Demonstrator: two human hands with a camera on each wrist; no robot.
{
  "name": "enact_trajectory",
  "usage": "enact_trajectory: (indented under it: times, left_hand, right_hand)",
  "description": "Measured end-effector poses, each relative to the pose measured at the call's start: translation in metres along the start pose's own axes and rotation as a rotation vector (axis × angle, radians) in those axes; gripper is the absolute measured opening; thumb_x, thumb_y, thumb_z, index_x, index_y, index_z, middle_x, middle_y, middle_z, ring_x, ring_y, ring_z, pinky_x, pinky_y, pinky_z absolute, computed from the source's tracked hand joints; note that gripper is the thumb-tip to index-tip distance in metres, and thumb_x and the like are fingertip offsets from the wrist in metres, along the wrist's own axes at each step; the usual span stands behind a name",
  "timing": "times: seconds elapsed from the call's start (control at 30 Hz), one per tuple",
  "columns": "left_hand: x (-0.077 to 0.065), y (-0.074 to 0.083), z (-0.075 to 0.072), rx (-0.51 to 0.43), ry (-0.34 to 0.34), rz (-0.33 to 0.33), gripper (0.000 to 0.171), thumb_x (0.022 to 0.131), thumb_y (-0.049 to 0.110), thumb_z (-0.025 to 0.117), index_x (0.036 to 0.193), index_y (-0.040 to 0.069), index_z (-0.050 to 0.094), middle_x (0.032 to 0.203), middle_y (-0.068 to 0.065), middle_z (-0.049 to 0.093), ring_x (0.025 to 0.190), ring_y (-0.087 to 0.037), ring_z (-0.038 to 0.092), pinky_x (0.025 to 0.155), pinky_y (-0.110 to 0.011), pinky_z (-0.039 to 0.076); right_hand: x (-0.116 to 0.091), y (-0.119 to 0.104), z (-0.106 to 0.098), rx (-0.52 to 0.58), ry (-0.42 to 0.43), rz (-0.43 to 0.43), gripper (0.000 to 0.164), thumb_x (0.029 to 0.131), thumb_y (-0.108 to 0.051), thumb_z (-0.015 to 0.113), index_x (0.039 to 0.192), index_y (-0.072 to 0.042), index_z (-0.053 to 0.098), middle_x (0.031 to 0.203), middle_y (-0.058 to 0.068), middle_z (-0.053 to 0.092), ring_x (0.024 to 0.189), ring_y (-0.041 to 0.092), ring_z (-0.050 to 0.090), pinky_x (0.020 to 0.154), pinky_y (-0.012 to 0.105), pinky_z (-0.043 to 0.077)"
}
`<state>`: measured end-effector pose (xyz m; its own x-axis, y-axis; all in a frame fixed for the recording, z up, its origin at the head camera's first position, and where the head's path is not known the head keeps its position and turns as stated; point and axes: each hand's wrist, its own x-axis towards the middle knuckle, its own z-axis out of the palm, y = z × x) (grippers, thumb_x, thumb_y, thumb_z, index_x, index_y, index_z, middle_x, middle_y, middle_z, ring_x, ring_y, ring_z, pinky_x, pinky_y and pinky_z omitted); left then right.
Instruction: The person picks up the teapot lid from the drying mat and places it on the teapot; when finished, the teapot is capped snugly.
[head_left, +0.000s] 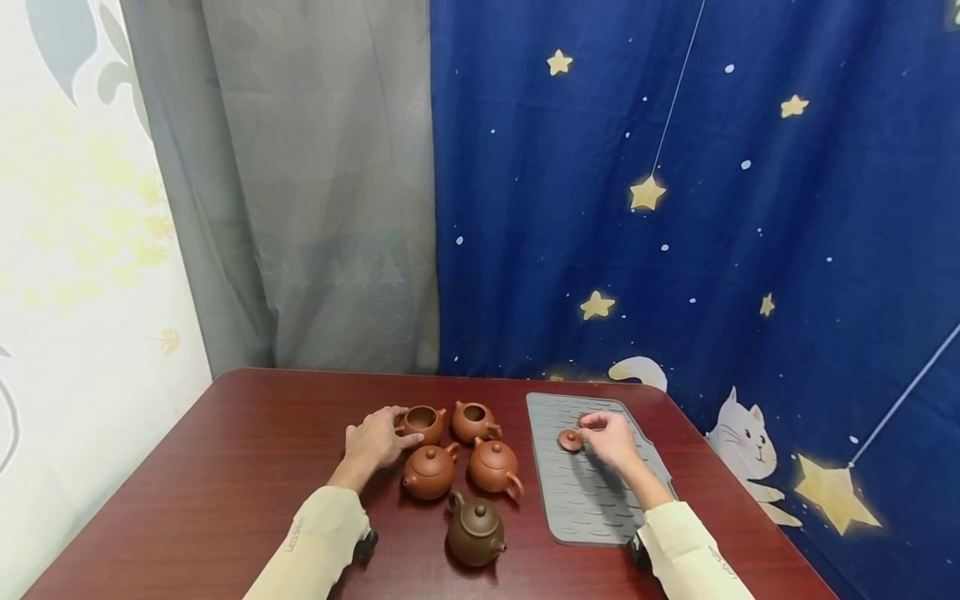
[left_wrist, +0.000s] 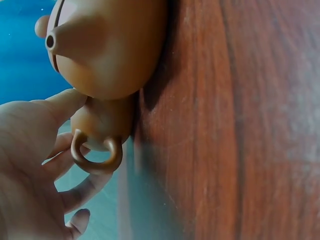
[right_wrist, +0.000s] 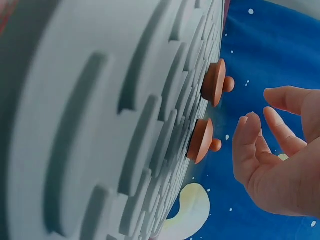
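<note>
My left hand [head_left: 377, 437] holds a lidless reddish-brown teapot [head_left: 424, 426] at the back left, thumb on the near side and fingers on the far side. Its loop handle [left_wrist: 92, 165] points into the palm. In the right wrist view my right hand [right_wrist: 280, 150] hovers beside two small knobbed teapot lids, fingers loosely bent, with nothing between them. The nearer lid [head_left: 570, 440] lies on a grey ridged mat [head_left: 592, 508]. Partly covered by the hand in the head view, the other lid [right_wrist: 215, 82] lies just behind it, knob up.
Right of the held teapot stands another lidless teapot [head_left: 472, 422]. Two lidded reddish-brown teapots, one left [head_left: 430, 473] and one right [head_left: 495, 467], sit in front. A dark brown lidded teapot [head_left: 476, 533] is nearest. Curtains [head_left: 540, 208] hang behind the wooden table [head_left: 225, 467].
</note>
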<state>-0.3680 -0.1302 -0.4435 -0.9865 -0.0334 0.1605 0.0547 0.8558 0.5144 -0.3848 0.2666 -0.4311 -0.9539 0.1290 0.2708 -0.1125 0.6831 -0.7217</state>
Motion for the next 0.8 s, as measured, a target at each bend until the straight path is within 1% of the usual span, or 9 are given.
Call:
enact_trajectory:
  times: [0.13, 0.27, 0.43, 0.6, 0.67, 0.8]
  left_hand:
    - [0.000, -0.002, 0.003, -0.005, 0.004, -0.003, 0.062, 0.084, 0.046, 0.077, 0.135, 0.016, 0.061, 0.128, -0.010, 0.064, 0.116, -0.034, 0.059, 0.088, -0.055, 0.034]
    - [0.001, -0.003, 0.004, -0.006, 0.007, -0.002, 0.062, 0.083, 0.046, 0.078, 0.135, 0.017, 0.061, 0.127, -0.010, 0.065, 0.116, -0.033, 0.058, 0.089, -0.055, 0.034]
    - [0.001, -0.003, 0.005, -0.004, 0.006, -0.001, 0.062, 0.083, 0.046, 0.077, 0.135, 0.017, 0.061, 0.127, -0.010, 0.064, 0.117, -0.033, 0.058, 0.089, -0.055, 0.034]
    - [0.001, -0.003, 0.005, -0.004, 0.018, 0.004, 0.062, 0.083, 0.046, 0.077, 0.135, 0.017, 0.061, 0.128, -0.010, 0.064, 0.117, -0.034, 0.058, 0.089, -0.056, 0.035]
    - [0.001, -0.003, 0.004, -0.006, 0.021, 0.007, 0.061, 0.083, 0.046, 0.078, 0.135, 0.017, 0.061, 0.129, -0.010, 0.064, 0.117, -0.034, 0.058, 0.089, -0.056, 0.035]
    - [0.002, -0.004, 0.003, -0.008, 0.018, 0.007, 0.062, 0.083, 0.047, 0.077, 0.135, 0.018, 0.061, 0.131, -0.010, 0.063, 0.117, -0.034, 0.058, 0.089, -0.056, 0.034]
  right_hand:
    - [0.001, 0.003, 0.000, -0.009, 0.004, 0.003, 0.017, 0.085, -0.005, 0.072, 0.099, 0.005, 0.072, 0.095, 0.015, 0.072, 0.088, 0.030, 0.068, 0.064, 0.030, 0.051]
    - [0.003, 0.008, -0.001, -0.021, -0.006, 0.006, 0.022, 0.085, -0.006, 0.072, 0.103, 0.006, 0.071, 0.097, 0.017, 0.072, 0.089, 0.031, 0.068, 0.066, 0.034, 0.052]
    - [0.007, 0.011, 0.000, -0.065, -0.004, 0.002, 0.028, 0.086, -0.009, 0.072, 0.109, 0.006, 0.070, 0.101, 0.019, 0.071, 0.093, 0.033, 0.067, 0.073, 0.042, 0.053]
    - [0.013, 0.011, 0.001, -0.123, -0.004, -0.012, 0.036, 0.087, -0.011, 0.071, 0.117, 0.007, 0.067, 0.111, 0.024, 0.068, 0.102, 0.038, 0.064, 0.085, 0.051, 0.050]
    - [0.015, 0.011, 0.002, -0.144, -0.027, -0.009, 0.041, 0.088, -0.012, 0.071, 0.124, 0.008, 0.063, 0.119, 0.026, 0.065, 0.111, 0.041, 0.060, 0.091, 0.054, 0.047]
    - [0.017, 0.014, 0.002, -0.182, -0.099, -0.024, 0.050, 0.091, -0.011, 0.069, 0.134, 0.009, 0.055, 0.131, 0.029, 0.057, 0.122, 0.045, 0.052, 0.096, 0.057, 0.044]
